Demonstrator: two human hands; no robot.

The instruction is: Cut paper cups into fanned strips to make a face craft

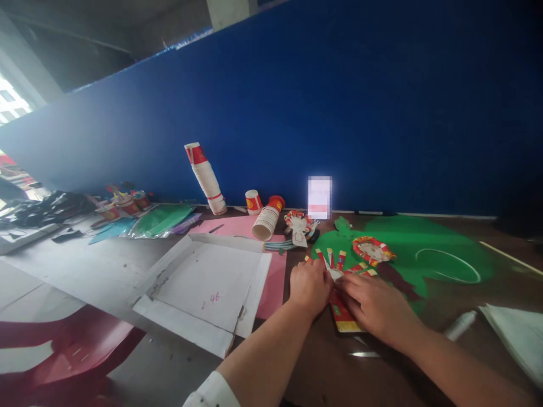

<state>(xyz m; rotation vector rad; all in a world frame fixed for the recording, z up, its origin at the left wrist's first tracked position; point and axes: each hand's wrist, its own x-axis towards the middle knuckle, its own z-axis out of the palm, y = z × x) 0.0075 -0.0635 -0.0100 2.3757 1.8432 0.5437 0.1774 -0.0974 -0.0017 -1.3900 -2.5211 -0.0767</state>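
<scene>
A blue panel (271, 118) runs along the back of a dark worktop (305, 367), with 12 o'clock lying towards it from the hands. The cut paper cup (341, 260) is right in front of the person, between the 2 hands, its red strips fanned out around a white middle. The left hand (311, 285) has its fingers curled in, pinching the cup near that middle; the right hand (377, 302) lies over the other side, fingers close together and touching it, though I cannot tell whether they pinch, as the thumb is hidden. Between 1 and 2 o'clock, a red and yellow paper ring (370, 250) sits on a green paper shape (449, 240). At 11 o'clock is a white paper figure (299, 229) with a red fringe, and at 12 o'clock a blurred-out bright rectangle (320, 198). Around 10 o'clock come a cup stack lying tipped (267, 220), 1 upside-down cup (253, 202) and a tall leaning stack (206, 178). A white tray (199, 282) marked 46 fills 9 o'clock, partly over pink paper (274, 288). At 4 o'clock lies a white marker (461, 325); at 8 o'clock, a red chair (85, 350)
</scene>
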